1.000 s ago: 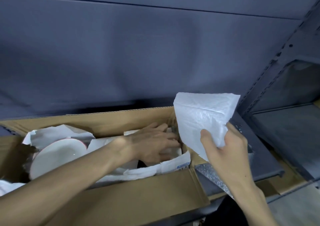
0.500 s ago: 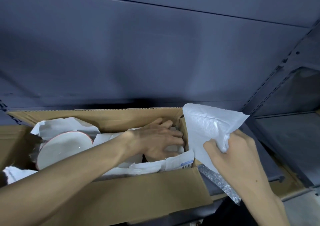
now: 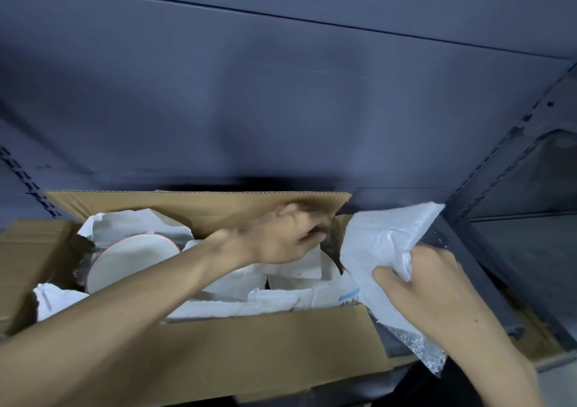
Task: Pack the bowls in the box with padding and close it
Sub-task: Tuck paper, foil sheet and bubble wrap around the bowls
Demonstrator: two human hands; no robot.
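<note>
While the right hand (image 3: 437, 294) grips a white foam padding sheet (image 3: 384, 250), the blurry left hand (image 3: 281, 238), fingers unclear, reaches into the brown cardboard box (image 3: 265, 344); next, tuck padding beside the white bowls (image 3: 131, 260).

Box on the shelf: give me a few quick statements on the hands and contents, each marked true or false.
1. The right hand grips a white padding sheet. True.
2. The box is closed. False: its flaps stand open.
3. The left hand reaches into the box's right end. True.
4. The red-rimmed bowl sits outside the box. False: it lies inside, at the left, among white wrapping paper.
</note>
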